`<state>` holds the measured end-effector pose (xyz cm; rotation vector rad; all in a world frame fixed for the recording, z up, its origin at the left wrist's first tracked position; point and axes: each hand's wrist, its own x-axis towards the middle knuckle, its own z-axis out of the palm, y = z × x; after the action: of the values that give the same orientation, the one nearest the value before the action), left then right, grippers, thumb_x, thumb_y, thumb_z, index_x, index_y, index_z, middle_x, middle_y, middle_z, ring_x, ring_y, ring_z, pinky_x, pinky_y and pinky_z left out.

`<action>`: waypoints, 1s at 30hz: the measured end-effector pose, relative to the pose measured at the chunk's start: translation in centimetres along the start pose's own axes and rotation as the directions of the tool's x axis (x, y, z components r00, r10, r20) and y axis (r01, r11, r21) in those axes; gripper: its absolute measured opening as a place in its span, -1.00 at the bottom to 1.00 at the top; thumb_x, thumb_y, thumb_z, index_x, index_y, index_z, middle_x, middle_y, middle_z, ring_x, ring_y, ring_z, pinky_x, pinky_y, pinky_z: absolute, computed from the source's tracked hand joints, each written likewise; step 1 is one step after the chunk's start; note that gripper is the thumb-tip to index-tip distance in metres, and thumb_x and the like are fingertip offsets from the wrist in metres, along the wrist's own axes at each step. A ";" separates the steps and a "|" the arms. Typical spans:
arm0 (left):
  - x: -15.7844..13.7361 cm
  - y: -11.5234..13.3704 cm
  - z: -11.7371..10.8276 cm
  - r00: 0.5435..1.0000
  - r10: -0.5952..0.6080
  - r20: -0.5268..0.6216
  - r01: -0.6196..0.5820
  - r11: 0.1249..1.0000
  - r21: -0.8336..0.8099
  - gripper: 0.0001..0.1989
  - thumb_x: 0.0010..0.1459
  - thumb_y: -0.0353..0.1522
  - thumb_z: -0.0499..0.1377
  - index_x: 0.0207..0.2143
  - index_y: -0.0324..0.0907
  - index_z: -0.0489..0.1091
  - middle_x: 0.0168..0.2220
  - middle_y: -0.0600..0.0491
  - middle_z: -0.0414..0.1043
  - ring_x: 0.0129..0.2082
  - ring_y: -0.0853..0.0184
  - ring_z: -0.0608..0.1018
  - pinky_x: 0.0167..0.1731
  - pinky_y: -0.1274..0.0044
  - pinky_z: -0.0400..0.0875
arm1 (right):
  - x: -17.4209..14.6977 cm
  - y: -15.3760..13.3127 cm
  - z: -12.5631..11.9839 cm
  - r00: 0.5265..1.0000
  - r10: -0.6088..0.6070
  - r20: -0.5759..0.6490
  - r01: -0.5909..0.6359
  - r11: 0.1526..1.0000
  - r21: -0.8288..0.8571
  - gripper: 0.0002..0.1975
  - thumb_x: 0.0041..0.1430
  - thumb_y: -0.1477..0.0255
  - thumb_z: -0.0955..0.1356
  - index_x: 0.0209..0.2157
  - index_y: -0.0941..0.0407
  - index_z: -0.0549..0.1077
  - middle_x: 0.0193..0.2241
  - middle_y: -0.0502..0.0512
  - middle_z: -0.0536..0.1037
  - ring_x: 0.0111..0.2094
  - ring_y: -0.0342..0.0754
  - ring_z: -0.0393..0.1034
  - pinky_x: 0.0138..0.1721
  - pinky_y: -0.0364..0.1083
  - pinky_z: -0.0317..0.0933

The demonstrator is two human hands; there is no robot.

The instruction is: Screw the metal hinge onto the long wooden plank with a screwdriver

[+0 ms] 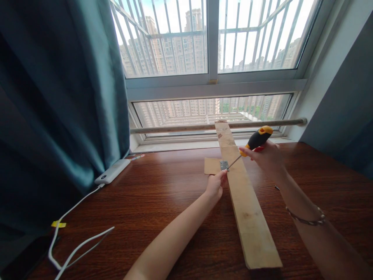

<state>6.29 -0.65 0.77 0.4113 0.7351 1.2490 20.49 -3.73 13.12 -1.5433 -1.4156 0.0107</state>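
Your right hand [266,158] wraps screwdriver [258,138], right of centre, shaft slanting down-left to lower edge of hinge [224,165]. Your left hand [215,187], mid-frame, has fingertips at that edge; whether they pinch anything, can't tell. Hinge sits mid-frame, bridging small board [211,166] and long board [247,210]. Hinge placed, driving seemingly underway; screws already seated too small to count. Small dark piece [277,188], maybe screw, lies unused right of centre.
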 end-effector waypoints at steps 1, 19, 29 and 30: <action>0.0 0.0 0.0 1.000 -0.001 -0.002 0.001 1.000 0.000 -0.79 -0.16 -0.60 0.22 -0.38 -0.29 0.44 -0.43 -0.02 0.52 -0.43 0.38 0.54 -0.31 0.56 0.41 | 0.0 0.0 0.2 1.000 0.019 0.009 -0.019 0.998 0.064 -0.60 -0.25 0.11 0.46 -0.54 0.17 0.42 -0.65 0.09 0.49 -0.64 -0.01 0.40 -0.63 -0.12 0.21; 0.4 0.0 0.0 0.995 -0.022 -0.095 0.002 0.979 -0.203 -0.82 0.00 -0.37 0.17 -0.30 -0.24 0.39 -0.41 0.03 0.48 -0.52 0.41 0.49 -0.47 0.57 0.39 | -0.4 -0.3 0.1 0.998 0.024 -0.061 -0.031 0.993 -0.118 -0.64 -0.24 0.14 0.46 -0.59 0.15 0.39 -0.64 0.13 0.49 -0.53 0.09 0.43 -0.49 -0.02 0.26; 0.4 -0.9 -0.5 0.986 0.116 -0.122 -0.125 0.990 -0.064 -0.70 -0.08 -0.32 0.27 -0.25 -0.22 0.41 -0.37 0.02 0.50 -0.52 0.42 0.50 -0.50 0.58 0.38 | -0.5 -1.1 -1.2 0.911 0.049 0.409 -0.314 0.726 0.612 -0.44 -0.33 0.29 0.51 -0.22 0.15 0.36 -0.33 0.13 0.54 -0.49 -0.01 0.46 -0.47 -0.04 0.39; 0.4 -0.9 -0.5 0.984 0.124 -0.127 -0.132 0.990 -0.055 -0.69 -0.09 -0.31 0.28 -0.25 -0.21 0.41 -0.36 0.03 0.50 -0.51 0.42 0.50 -0.50 0.58 0.38 | -0.5 -1.1 -1.6 0.892 0.045 0.449 -0.347 0.704 0.620 -0.42 -0.35 0.31 0.52 -0.20 0.14 0.36 -0.33 0.13 0.54 -0.45 0.01 0.48 -0.42 -0.01 0.40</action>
<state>6.64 -0.63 -0.31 0.3357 0.7816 1.4254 20.40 -5.28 14.36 -1.0646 -1.3125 0.9531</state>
